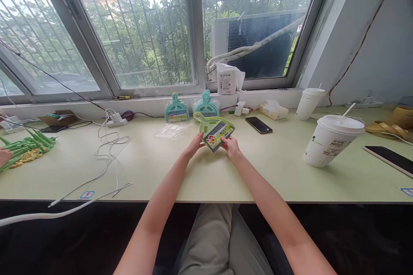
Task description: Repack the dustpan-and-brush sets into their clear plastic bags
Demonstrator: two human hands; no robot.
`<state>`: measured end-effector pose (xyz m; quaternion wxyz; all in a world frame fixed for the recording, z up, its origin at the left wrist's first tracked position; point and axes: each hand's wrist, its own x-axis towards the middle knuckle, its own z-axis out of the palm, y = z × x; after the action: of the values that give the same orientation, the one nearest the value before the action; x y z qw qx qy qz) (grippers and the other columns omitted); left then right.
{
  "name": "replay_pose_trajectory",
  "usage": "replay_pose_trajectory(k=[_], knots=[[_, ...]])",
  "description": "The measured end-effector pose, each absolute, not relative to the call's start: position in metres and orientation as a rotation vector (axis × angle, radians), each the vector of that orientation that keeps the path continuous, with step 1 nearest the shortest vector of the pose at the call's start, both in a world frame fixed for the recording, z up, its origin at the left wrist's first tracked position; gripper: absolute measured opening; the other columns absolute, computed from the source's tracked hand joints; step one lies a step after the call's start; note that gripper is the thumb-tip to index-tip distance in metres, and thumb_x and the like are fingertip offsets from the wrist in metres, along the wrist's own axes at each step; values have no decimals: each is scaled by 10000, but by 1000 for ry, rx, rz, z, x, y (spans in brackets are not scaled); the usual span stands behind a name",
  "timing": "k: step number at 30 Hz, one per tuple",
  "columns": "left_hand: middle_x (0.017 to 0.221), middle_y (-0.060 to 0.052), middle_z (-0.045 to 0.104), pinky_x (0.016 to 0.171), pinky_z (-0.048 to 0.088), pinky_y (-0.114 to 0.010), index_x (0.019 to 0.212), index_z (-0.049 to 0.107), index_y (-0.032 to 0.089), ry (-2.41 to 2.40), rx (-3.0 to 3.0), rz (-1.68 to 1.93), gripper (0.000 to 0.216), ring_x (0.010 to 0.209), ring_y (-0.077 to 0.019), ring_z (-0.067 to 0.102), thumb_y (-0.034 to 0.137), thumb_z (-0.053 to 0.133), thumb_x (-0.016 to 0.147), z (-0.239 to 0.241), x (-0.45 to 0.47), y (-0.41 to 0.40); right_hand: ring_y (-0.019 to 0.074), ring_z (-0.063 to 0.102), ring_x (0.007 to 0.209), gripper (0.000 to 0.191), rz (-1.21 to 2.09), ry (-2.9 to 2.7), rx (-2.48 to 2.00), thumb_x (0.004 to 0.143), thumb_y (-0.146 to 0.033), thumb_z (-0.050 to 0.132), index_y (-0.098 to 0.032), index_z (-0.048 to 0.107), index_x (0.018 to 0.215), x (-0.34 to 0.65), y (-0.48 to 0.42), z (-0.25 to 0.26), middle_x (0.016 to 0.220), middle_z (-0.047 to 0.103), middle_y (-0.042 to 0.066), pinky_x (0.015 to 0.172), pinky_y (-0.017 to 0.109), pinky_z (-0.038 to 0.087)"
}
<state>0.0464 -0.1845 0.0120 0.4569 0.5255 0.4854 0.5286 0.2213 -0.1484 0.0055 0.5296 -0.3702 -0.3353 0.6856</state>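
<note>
A small light green dustpan-and-brush set (pixel 213 129) with a printed label lies tilted on the pale green table (pixel 200 172). My left hand (pixel 195 143) grips its near left corner. My right hand (pixel 231 145) pinches its near right edge. Two teal dustpan sets (pixel 177 108) (pixel 206 105) in clear wrapping lean against the window sill behind it. An empty clear plastic bag (pixel 171 130) lies flat to the left of the green set.
A black phone (pixel 258 124), a tissue pack (pixel 273 110) and two white lidded cups (pixel 332 139) (pixel 309 103) stand on the right. White cables (pixel 109 146) trail on the left. Another person's hand (pixel 4 155) touches green pieces (pixel 26 149) at the far left.
</note>
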Motion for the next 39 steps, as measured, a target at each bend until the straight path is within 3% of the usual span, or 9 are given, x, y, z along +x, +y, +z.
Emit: replay_pose_trajectory(k=[4,8,15,18,21,24,28,34,39], knots=[[1353,-143,509,1095,306,-458,1244,532,183,1976,1652,1340,417,1299,-274,423,411,403,919,8,5,-181,122,679,679,119,1637,-773,-896,809,-45,592,-149,602,868,224,-146,4,811,713,23,736,288,601],[1481,-169,357,1138,184,-511,1340,459,155,2683,1590,948,493,1409,-300,244,182,456,848,-3,-38,-191,119,680,683,101,1645,-786,-883,814,-56,591,-149,596,853,223,-144,0,816,714,24,727,277,598],[1051,-113,684,1129,192,-497,942,704,202,2660,1734,804,371,1066,-255,593,20,445,748,-9,-55,-190,117,679,700,110,1641,-823,-876,804,-72,608,-156,603,877,222,-144,-3,859,714,26,685,250,593],[879,-76,696,1135,138,-539,705,702,229,2591,1757,951,313,955,-243,611,2,486,690,-5,-52,-188,118,679,711,120,1627,-811,-881,797,-73,615,-159,604,880,224,-144,-2,879,715,28,700,260,593],[968,-73,671,1124,57,-595,678,699,241,2596,1825,992,339,1072,-267,550,-28,494,652,-1,-51,-192,120,680,726,118,1619,-811,-878,792,-80,626,-159,605,878,224,-144,-2,892,714,27,714,264,593],[1158,-104,592,1098,155,-567,867,718,243,2732,1822,961,445,1168,-289,474,-66,488,644,3,-52,-198,124,680,727,128,1612,-814,-885,774,-88,652,-158,606,869,225,-144,-2,881,713,30,715,265,593],[1116,-132,549,931,369,-424,1045,667,214,2833,1594,1041,571,1078,-261,521,-118,398,666,8,-56,-203,125,676,713,133,1605,-809,-901,767,-84,648,-157,603,868,225,-146,-2,866,712,31,674,248,593],[1005,-73,537,860,429,-332,985,643,184,2558,1439,1486,550,760,-146,578,-136,323,673,11,-58,-201,125,672,691,123,1598,-813,-902,764,-80,642,-154,606,856,225,-146,-3,840,711,30,671,251,594],[1006,-70,532,804,468,-295,925,647,170,2367,1500,1633,397,755,-138,574,-80,427,707,9,-48,-194,128,674,693,125,1605,-815,-900,761,-79,647,-156,604,850,225,-145,-5,824,711,29,681,256,594]])
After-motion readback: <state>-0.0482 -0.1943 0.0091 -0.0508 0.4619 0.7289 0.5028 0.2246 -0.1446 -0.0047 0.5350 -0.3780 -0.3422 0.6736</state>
